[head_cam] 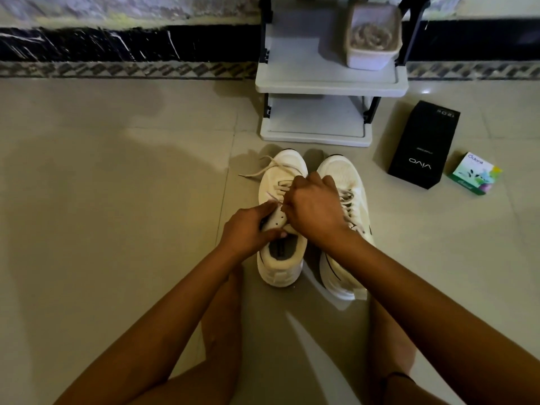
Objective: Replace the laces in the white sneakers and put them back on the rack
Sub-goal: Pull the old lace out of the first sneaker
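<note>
White left sneaker (281, 260) is sitting under the fingers: left hand (251, 229) is pinching its eyelet flap (276, 219), right hand (315, 209) is curling tight round its lace (271, 168) just beside; the rack (330, 84) is standing beyond the fingertips.

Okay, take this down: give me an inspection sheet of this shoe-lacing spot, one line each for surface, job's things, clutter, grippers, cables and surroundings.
Surface: pale glossy tiled floor.
Job's things: left sneaker partly laced, a lace end trailing past its toe; right sneaker beside it with laces in; rack behind, neither sneaker on it.
Clutter: black phone box and small green box on the floor right of the rack; basket on a rack shelf.
Grippers: left hand grips the left sneaker's eyelet flap; right hand curled at the lace.
Cables: nothing seen.
Surroundings: wall with dark marble skirting.
</note>
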Available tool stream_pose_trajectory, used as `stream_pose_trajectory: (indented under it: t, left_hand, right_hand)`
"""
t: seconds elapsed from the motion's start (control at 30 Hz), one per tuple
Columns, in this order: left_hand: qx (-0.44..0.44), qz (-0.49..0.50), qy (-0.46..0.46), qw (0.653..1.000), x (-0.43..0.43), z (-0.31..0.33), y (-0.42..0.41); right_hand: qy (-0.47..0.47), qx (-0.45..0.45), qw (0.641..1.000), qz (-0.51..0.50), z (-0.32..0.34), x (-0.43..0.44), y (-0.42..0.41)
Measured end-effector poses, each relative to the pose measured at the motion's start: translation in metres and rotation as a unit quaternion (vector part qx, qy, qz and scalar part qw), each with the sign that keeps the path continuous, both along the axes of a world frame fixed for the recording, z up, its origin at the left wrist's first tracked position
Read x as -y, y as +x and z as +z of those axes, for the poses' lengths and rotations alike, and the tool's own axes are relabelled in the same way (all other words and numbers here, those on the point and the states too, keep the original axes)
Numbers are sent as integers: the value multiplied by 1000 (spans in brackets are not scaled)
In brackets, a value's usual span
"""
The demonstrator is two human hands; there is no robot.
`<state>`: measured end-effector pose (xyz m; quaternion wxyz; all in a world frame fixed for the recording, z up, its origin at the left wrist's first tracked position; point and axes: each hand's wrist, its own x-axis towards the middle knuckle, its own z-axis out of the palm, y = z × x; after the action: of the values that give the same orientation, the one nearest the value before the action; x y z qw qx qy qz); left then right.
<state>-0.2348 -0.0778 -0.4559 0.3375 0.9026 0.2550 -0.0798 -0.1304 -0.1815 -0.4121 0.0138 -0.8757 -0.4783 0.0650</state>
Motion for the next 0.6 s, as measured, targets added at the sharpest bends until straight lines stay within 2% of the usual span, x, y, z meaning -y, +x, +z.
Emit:
stream_pose_trajectory:
  t: [0.07, 0.13, 0.2, 0.23, 0.27, 0.3, 0.37, 0.4, 0.47, 0.6]
  left_hand:
    - [-2, 3, -4, 1000, -1, 0, 0]
    - [4, 6, -11, 1000, -2, -1, 0]
    - [4, 9, -10, 1000, -2, -1, 0]
    - [1, 8, -5, 1000, -2, -1, 0]
    - [-2, 6, 0, 1000, -2, -1, 0]
    - [-1, 5, 0, 1000, -1, -1, 0]
    - [5, 7, -10, 1000, -1, 0, 0]
    - [8, 9, -15, 1000, -1, 0, -1]
    - [6, 12, -21, 1000, -1, 0, 0]
    - [-1, 4, -16, 1000, -1, 0, 0]
  right_hand:
    - [12, -21, 1000, -3, 3, -6, 2]
    - [76, -160, 982, -70, 13, -9, 8]
    - [161, -334, 919, -134, 23, -8, 14]
    - [189, -388, 890, -148, 26, -8, 13]
    - [194, -409, 880, -144, 28, -7, 11]
    - [176, -389, 895, -127, 27, -7, 10]
    - [64, -255, 962, -73, 20, -5, 9]
    - [0, -185, 982, -46, 15, -3, 8]
    - [-55, -102, 993, -26, 7, 2, 7]
    - [3, -26, 1000, 1, 0, 5, 4]
